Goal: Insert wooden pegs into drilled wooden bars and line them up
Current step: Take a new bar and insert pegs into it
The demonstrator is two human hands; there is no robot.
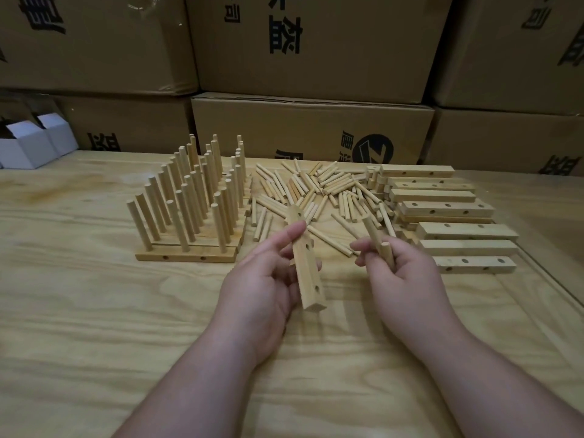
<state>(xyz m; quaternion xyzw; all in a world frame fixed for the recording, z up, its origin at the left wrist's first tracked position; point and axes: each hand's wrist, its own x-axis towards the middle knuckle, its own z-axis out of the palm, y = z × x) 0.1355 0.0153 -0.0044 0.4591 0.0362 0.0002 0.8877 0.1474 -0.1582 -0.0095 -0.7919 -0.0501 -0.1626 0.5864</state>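
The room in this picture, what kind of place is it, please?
Probably a small workshop or a warehouse packing area. Printed cardboard cartons are stacked behind a plywood worktable, and loose pegs, drilled bars and finished pegged bars lie in batches.

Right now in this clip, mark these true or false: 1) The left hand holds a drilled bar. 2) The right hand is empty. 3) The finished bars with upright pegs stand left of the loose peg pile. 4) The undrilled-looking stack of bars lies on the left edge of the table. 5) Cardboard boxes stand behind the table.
1) True: the left hand grips a drilled bar, its holes showing.
2) False: the right hand holds pegs.
3) True: the pegged bars stand left of the loose peg pile.
4) False: the stack of empty bars lies at the right, and holes show in them.
5) True: cardboard boxes stand behind the table.
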